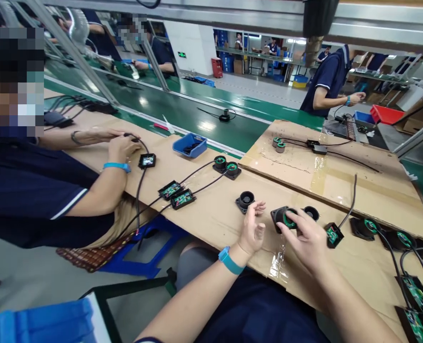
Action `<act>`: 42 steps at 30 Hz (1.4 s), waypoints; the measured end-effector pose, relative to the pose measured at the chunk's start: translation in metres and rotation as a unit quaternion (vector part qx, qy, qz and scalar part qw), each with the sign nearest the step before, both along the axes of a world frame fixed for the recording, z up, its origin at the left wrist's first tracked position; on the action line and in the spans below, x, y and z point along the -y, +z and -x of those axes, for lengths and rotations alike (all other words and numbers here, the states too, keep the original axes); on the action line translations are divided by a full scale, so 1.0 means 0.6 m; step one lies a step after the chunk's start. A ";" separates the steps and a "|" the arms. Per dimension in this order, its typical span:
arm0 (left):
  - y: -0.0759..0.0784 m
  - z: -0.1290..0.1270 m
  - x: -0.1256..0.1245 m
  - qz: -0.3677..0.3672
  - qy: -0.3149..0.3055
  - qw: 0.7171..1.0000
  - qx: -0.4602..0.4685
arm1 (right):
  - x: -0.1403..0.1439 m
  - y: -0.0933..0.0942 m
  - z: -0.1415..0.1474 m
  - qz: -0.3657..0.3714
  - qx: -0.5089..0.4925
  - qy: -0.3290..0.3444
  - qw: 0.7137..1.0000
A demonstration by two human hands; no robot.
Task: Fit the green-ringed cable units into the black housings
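Pinching a black housing (285, 219) against the tabletop (215, 214) steadies it under the right hand (304, 238); the left hand (252, 228) hovers spread, empty.

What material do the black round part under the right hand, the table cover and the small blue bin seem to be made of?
The black round housing under the right hand looks like matte moulded plastic, with a green ring inside, perhaps a circuit board. The table cover seems to be plain brown cardboard, with glossy clear tape on its seams. The blue bin appears to be smooth, slightly shiny plastic.
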State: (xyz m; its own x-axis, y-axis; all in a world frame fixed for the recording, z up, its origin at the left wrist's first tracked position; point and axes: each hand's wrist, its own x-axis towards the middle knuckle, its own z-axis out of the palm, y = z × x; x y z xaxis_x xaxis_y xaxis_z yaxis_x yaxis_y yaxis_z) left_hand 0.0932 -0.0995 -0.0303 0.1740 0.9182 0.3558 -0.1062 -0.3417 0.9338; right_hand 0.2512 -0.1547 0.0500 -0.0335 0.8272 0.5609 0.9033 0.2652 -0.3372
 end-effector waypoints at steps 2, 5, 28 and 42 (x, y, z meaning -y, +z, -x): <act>0.004 -0.001 -0.001 0.003 0.004 1.000 0.009 | 0.000 -0.006 -0.001 0.000 0.012 -0.009 1.000; 0.010 0.000 0.001 0.012 0.014 1.000 0.006 | -0.003 -0.019 -0.001 0.083 0.053 0.025 0.995; 0.004 -0.006 0.001 -0.004 -0.127 0.985 -0.117 | 0.020 -0.004 -0.035 0.308 0.057 0.010 0.950; -0.005 -0.018 0.011 -0.110 -0.002 0.968 -0.224 | 0.018 0.012 -0.003 0.258 0.220 -0.075 0.938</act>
State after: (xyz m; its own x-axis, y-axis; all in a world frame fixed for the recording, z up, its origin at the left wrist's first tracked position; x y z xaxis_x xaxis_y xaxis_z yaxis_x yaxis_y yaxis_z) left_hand 0.1040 -0.1064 -0.0332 0.3601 0.8276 0.4306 0.2901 -0.5379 0.7915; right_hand 0.2533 -0.1655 0.0574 -0.0289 0.9986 0.0445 0.9992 0.0277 0.0285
